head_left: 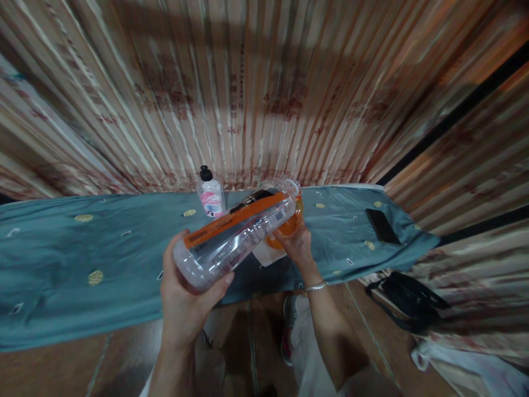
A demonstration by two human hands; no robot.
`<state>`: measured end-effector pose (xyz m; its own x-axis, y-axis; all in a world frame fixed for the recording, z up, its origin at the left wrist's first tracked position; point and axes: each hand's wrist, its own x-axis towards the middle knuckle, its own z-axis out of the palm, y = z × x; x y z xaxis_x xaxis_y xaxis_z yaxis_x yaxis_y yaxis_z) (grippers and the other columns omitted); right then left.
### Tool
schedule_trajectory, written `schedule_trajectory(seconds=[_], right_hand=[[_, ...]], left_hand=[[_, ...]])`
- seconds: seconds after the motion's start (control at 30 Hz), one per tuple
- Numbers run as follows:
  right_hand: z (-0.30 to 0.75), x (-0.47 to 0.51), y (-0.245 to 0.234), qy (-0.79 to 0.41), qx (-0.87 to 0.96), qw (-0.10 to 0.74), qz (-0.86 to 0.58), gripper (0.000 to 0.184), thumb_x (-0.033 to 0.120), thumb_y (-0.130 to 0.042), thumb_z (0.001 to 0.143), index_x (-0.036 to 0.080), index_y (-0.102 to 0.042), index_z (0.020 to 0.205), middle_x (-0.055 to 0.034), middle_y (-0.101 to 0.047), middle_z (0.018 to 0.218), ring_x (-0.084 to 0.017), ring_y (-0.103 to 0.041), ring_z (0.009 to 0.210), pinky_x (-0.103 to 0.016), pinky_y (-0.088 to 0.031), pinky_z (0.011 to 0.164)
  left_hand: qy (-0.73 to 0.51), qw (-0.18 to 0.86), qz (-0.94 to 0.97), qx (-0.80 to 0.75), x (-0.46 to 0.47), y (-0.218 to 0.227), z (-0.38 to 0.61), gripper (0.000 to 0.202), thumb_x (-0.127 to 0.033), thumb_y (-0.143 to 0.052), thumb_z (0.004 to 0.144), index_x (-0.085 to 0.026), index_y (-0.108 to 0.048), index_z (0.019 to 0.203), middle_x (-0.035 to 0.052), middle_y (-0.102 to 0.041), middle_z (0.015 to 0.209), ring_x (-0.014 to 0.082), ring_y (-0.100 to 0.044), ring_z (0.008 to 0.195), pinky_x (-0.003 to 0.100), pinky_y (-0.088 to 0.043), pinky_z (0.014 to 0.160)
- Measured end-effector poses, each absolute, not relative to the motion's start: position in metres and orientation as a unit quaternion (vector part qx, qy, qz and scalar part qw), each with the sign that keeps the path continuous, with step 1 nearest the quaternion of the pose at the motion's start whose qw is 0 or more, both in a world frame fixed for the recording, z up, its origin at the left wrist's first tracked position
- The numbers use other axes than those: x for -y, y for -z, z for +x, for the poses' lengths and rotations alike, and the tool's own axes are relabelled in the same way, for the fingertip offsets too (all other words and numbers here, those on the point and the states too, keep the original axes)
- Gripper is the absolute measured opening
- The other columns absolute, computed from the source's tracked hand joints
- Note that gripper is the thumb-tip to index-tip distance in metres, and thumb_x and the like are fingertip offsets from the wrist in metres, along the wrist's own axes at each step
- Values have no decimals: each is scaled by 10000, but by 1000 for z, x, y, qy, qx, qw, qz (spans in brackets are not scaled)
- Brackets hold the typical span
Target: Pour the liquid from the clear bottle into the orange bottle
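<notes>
Pleated curtains (pixel 248 88) with reddish printed figures are hanging behind a long surface, and a blue-green cloth (pixel 49 248) dotted with yellow motifs is covering it. Above the cloth's middle, a clear bottle (pixel 243 234) with an orange and dark label is lying aslant in the air, its base pointing to the near left and its neck to the far right. The left hand (pixel 185 303) is grasping the base, fingers wrapping the far side and thumb pressing along the near side. The right hand (pixel 298 242), with a bracelet (pixel 316 286) circling its wrist, is curling its fingers around an orange container (pixel 285 229) just beneath the bottle's neck end; the bottle is partly covering that container, so its full shape is staying unclear. Behind the clear bottle, a smaller bottle (pixel 212 198) with a pink label and black cap is standing upright. Toward the cloth's right end, a dark phone (pixel 382 226) is lying flat. Lower right, a black bag (pixel 407 300) is resting beyond the cloth's near edge.
</notes>
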<state>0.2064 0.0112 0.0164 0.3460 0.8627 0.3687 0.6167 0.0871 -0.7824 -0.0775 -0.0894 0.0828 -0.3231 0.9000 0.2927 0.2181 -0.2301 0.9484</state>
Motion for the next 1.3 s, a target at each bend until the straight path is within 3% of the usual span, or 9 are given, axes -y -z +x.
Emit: schedule_trajectory(seconds=[0.2, 0.37, 0.53, 0.67, 0.87, 1.07, 1.3], right_hand=[[205, -11, -17, -125, 555, 483, -666, 745, 385, -949, 802, 181, -675, 1464, -199, -916, 1293, -403, -917, 1168, -576, -769, 1023], [203, -10, -17, -127, 549, 492, -664, 688, 401, -931, 817, 222, -695, 1438, -192, -921, 1291, -412, -919, 1169, -565, -773, 1017], [204, -10, -21, -141, 542, 482, -674, 767, 386, -960, 787, 183, -676, 1470, -216, -912, 1310, -432, -909, 1203, -567, -769, 1015], [202, -9, -24, -148, 534, 472, -686, 772, 373, -964, 779, 155, -682, 1464, -250, -898, 1337, -442, -899, 1241, -562, -761, 1048], [202, -9, -24, -149, 532, 476, -684, 727, 389, -936, 786, 188, -699, 1444, -230, -907, 1324, -425, -912, 1190, -591, -764, 1053], [204, -10, -21, -137, 539, 484, -676, 785, 438, -945, 773, 155, -683, 1456, -242, -909, 1310, -426, -913, 1185, -557, -768, 1011], [204, -10, -19, -128, 546, 467, -684, 794, 414, -954, 793, 152, -665, 1484, -233, -907, 1317, -422, -912, 1191, -556, -767, 1016]], left_hand=[[-630, 274, 465, -558, 91, -95, -65, 1076, -562, -1134, 540, -204, -711, 1463, 157, -804, 1412, 375, -824, 1272, 510, -694, 1131], [-616, 298, 466, -561, 91, -99, -63, 1112, -539, -1144, 517, -210, -694, 1479, 161, -780, 1436, 391, -806, 1297, 536, -673, 1169], [-635, 286, 449, -560, 91, -104, -57, 1077, -529, -1130, 507, -195, -702, 1437, 160, -789, 1393, 393, -804, 1287, 562, -649, 1207], [-638, 283, 452, -556, 91, -102, -58, 1066, -540, -1130, 520, -206, -704, 1439, 155, -795, 1400, 386, -811, 1285, 548, -666, 1185], [-607, 279, 509, -544, 89, -90, -73, 1067, -514, -1137, 601, -223, -681, 1520, 148, -796, 1441, 371, -827, 1292, 500, -710, 1109], [-620, 276, 479, -557, 90, -94, -68, 1082, -566, -1136, 565, -206, -692, 1483, 167, -785, 1460, 394, -806, 1344, 548, -659, 1211], [-616, 290, 479, -554, 90, -96, -65, 1087, -536, -1139, 552, -223, -683, 1487, 157, -786, 1448, 387, -810, 1317, 550, -666, 1193]])
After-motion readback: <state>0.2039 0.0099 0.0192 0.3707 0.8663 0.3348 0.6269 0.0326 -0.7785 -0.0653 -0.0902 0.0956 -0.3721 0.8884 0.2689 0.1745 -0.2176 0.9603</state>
